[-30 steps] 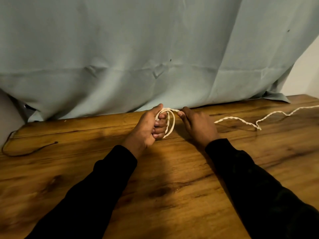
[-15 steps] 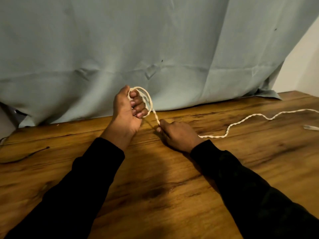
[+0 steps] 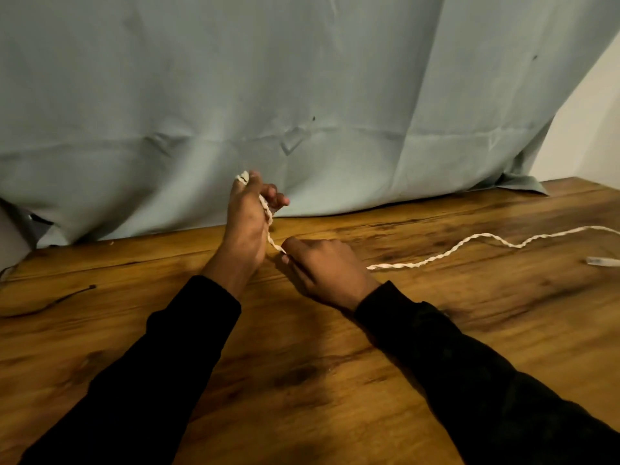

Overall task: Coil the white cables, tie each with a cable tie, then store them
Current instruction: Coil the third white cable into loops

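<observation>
A white twisted cable trails in waves across the wooden table toward the right edge. My left hand is raised above the table with several loops of the cable wound round its fingers; most of the coil is hidden behind the hand. A short taut stretch of cable runs down from it to my right hand, which rests low on the table and pinches the cable between thumb and fingers. The cable comes out again to the right of that hand.
A pale blue-grey cloth hangs behind the table's far edge. A thin dark wire lies at the left. A small white connector-like piece lies at the right edge.
My left hand has turned so its back faces me, hiding the coil. My right hand stays low, still holding the cable, which has drawn in from the right.
</observation>
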